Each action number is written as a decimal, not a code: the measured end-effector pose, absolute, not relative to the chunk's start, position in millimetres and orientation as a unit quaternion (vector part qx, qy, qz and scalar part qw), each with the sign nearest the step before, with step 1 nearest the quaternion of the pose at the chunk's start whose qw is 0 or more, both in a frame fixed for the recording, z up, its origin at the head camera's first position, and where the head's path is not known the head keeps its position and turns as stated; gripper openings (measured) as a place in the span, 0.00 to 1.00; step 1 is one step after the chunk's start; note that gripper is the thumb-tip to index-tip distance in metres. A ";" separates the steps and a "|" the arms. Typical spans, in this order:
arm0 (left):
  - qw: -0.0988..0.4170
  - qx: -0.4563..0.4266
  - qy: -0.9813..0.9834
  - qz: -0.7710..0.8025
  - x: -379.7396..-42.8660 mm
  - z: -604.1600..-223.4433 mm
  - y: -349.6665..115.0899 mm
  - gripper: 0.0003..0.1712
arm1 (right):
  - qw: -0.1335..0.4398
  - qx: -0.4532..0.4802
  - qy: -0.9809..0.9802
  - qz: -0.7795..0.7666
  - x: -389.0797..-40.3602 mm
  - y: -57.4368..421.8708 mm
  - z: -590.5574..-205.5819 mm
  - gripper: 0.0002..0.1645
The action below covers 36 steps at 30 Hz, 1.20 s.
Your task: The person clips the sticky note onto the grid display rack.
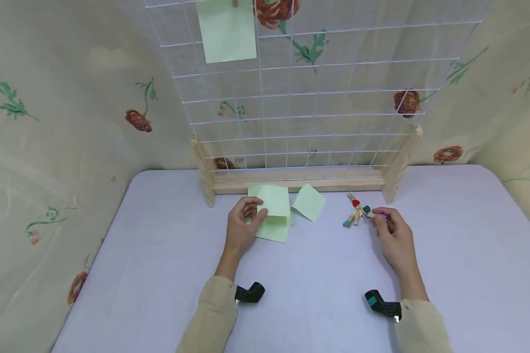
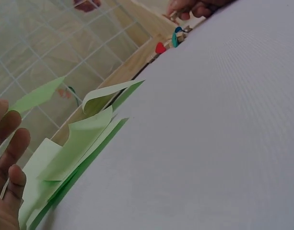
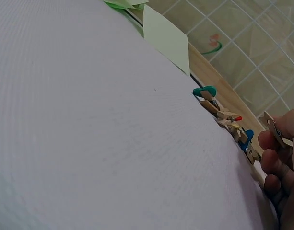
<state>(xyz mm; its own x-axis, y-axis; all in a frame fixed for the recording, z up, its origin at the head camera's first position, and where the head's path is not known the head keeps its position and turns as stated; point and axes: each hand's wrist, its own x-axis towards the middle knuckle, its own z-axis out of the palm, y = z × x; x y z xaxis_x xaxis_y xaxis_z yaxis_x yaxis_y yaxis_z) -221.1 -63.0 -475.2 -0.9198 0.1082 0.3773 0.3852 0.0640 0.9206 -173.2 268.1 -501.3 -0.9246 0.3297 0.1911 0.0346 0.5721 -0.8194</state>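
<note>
My left hand (image 1: 242, 226) pinches a pale green paper note (image 1: 275, 200) between thumb and fingers. The note is raised over other green notes (image 1: 271, 230) lying on the table. In the left wrist view the held note (image 2: 39, 97) sticks out past the fingertips, above curled loose notes (image 2: 82, 146). My right hand (image 1: 396, 239) holds a small wooden clothespin (image 3: 276, 130) between thumb and fingers. Just beside that hand lies a small heap of wooden clothespins (image 3: 230, 122) with coloured decorations, among them red, green and blue ones.
A white wire grid (image 1: 335, 93) stands upright in a wooden base (image 1: 349, 185) at the back of the table. One green note (image 1: 227, 34) hangs high on the grid's left. Another note (image 1: 309, 202) lies between the hands. White cloth (image 1: 309, 294) covers the table.
</note>
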 end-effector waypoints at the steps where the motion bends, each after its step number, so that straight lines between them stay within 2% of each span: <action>1: 0.102 -0.169 -0.724 -0.661 -220.8 -475.4 -62.9 0.14 | 0.164 -0.105 -0.872 0.449 -172.7 267.6 -501.5 0.18; 8: 0.087 -0.175 -0.723 -0.662 -221.1 -477.7 -60.8 0.23 | 0.183 -0.097 -0.868 0.452 -174.1 267.7 -502.6 0.15; 14: 0.147 -0.121 -0.750 -0.633 -223.2 -478.1 -60.8 0.10 | 0.176 -0.101 -0.875 0.440 -175.2 267.7 -503.1 0.16; 18: 0.172 -0.126 -0.744 -0.633 -223.4 -476.0 -62.5 0.09 | 0.179 -0.094 -0.874 0.442 -177.2 267.0 -501.6 0.15; 24: 0.174 -0.150 -0.721 -0.654 -223.3 -471.3 -63.8 0.07 | 0.179 -0.085 -0.876 0.440 -178.9 266.8 -499.3 0.16; 31: 0.160 -0.094 -0.720 -0.669 -227.4 -481.1 -66.9 0.10 | 0.166 -0.106 -0.881 0.431 -175.7 266.8 -502.3 0.18; 36: 0.155 -0.089 -0.724 -0.666 -234.7 -497.5 -68.4 0.18 | 0.172 -0.102 -0.881 0.430 -174.5 267.2 -503.9 0.17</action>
<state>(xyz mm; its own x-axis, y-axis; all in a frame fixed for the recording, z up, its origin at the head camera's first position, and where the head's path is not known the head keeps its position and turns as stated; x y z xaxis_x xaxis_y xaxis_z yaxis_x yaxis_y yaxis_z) -234.7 -68.4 -497.5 -0.9361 -0.0783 0.3428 0.3351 0.0965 0.9372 -174.5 267.2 -503.9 -0.9203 0.3265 0.2154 0.0311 0.6102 -0.7917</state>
